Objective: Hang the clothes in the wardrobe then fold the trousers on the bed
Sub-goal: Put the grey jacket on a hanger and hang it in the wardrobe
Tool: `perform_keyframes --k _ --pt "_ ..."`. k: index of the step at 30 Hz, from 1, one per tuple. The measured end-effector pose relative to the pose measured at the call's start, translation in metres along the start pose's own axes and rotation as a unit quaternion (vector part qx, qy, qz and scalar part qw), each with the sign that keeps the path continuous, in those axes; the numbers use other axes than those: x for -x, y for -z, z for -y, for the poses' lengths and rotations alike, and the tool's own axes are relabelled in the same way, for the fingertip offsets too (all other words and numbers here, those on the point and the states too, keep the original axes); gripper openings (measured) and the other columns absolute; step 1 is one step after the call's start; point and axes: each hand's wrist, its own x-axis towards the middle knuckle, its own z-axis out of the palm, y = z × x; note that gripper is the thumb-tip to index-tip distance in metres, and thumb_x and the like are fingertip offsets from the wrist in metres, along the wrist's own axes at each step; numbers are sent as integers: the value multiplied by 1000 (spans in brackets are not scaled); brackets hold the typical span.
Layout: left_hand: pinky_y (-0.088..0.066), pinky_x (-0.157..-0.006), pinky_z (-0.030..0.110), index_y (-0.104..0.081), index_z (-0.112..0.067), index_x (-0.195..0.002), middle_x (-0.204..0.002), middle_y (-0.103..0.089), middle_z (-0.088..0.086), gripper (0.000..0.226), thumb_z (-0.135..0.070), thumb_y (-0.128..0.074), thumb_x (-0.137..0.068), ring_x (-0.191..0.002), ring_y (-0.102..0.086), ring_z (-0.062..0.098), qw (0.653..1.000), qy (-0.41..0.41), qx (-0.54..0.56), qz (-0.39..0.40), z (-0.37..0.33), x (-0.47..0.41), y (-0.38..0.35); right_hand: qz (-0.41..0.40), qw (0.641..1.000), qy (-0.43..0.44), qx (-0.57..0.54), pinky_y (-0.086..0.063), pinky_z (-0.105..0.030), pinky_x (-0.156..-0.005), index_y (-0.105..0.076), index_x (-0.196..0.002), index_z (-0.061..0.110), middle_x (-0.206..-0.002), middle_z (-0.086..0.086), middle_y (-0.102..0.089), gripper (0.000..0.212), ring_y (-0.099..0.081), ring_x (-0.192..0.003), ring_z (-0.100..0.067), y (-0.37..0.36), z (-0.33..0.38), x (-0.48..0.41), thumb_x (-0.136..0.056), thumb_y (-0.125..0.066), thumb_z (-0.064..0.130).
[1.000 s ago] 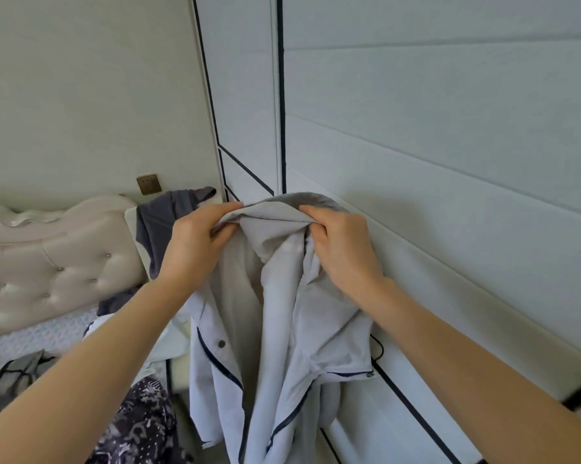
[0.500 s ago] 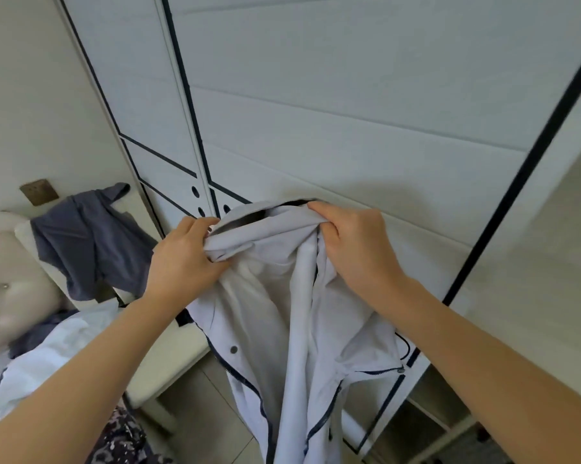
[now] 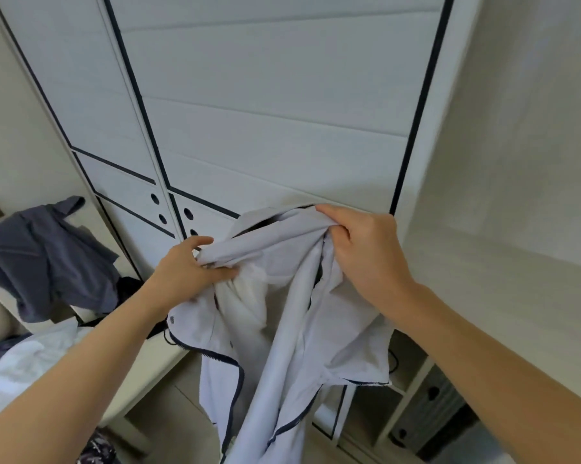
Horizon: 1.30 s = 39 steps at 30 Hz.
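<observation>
A pale grey zip jacket (image 3: pixel 282 336) with dark zip edging hangs in front of the white wardrobe doors (image 3: pixel 265 105). My left hand (image 3: pixel 188 272) grips the left side of its collar. My right hand (image 3: pixel 366 252) grips the bunched collar at the right, slightly higher. The jacket's body droops open below both hands, its lower end out of view. No hanger shows. The wardrobe's sliding doors with dark trim fill the upper frame.
A dark grey garment (image 3: pixel 48 259) is draped over the headboard at the left. White cloth (image 3: pixel 31 360) lies on the bed's corner. Open shelves with a dark drawer unit (image 3: pixel 429 406) sit low at the right. A beige wall (image 3: pixel 516 162) stands to the right.
The view has swung right, from the bed toward the wardrobe. Both hands kept their hold on the jacket collar and carried it along; the right shelves came into view.
</observation>
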Motion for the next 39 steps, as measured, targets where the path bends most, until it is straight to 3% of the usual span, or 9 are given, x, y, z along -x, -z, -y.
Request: perform_keyframes --k 3,6,10,14,19,22,31,34,39 --pt "-46 -71 26 -54 -27 -127 -117 -62 -1 113 -86 -65 -31 -95 -60 15 999 4 -43 10 -14 18 -12 -10 1000 21 2 -51 -23 -72 -69 -117 5 -91 -12 -74 38 -69 -75 -20 23 -1 14 -87 -49 -5" --pt "-55 -80 35 -63 -23 -108 -105 -65 0 103 -91 -69 -31 -92 -64 18 997 56 21 48 -30 42 -25 -32 999 25 -2 -48 -11 -72 -70 -114 2 -92 -11 -74 37 -66 -74 -18 54 -9 23 -85 -49 -8" --pt "-43 -69 33 -69 3 -94 -82 -62 17 75 -63 -82 -62 -74 -55 20 992 45 114 18 -58 76 -51 -37 998 44 26 -44 -10 -62 -71 -115 7 -80 -9 -74 37 -63 -64 -18 103 -19 41 -86 -48 0" --pt "-54 -75 40 -72 -9 -94 -90 -72 18 22 -28 -77 -83 -84 -67 28 974 -23 219 -47 -108 114 -79 -66 992 52 89 -50 -33 -52 -73 -114 16 -69 -7 -71 38 -59 -55 -26 159 -39 60 -84 -51 6" --pt "-57 -79 37 -69 -13 -90 -86 -74 5 6 -19 -70 -89 -86 -71 22 946 -102 296 -79 -176 139 -99 -43 991 25 124 -49 -37 -53 -75 -102 22 -67 -5 -68 32 -59 -57 -29 221 -69 75 -84 -50 14" --pt "-48 -63 21 -63 -20 -79 -72 -67 -7 11 -18 -68 -89 -66 -63 3 938 -152 293 -106 -226 144 -107 -14 986 4 167 -46 -38 -47 -69 -79 13 -54 -5 -57 20 -50 -49 -29 245 -85 82 -82 -49 16" --pt "-50 -68 37 -59 -1 -93 -85 -64 14 21 -17 -69 -84 -73 -59 20 926 -295 168 -163 -343 141 -146 6 969 -47 244 -30 -28 -45 -53 -68 16 -51 2 -45 23 -43 -46 -22 303 -127 91 -87 -65 12" --pt "-43 -59 12 -57 -10 -91 -78 -60 -6 11 -10 -66 -85 -69 -55 0 899 -359 160 -194 -373 146 -163 -24 969 -32 243 -46 -29 -49 -68 -83 19 -67 6 -67 7 -59 -55 -17 321 -127 89 -89 -67 22" --pt "-46 -69 15 -61 -16 -102 -89 -65 -7 23 -3 -67 -83 -80 -58 5 865 -445 146 -179 -413 132 -189 -90 970 -2 225 -55 -33 -64 -69 -109 23 -90 11 -73 34 -67 -81 -15 355 -116 55 -91 -53 48"
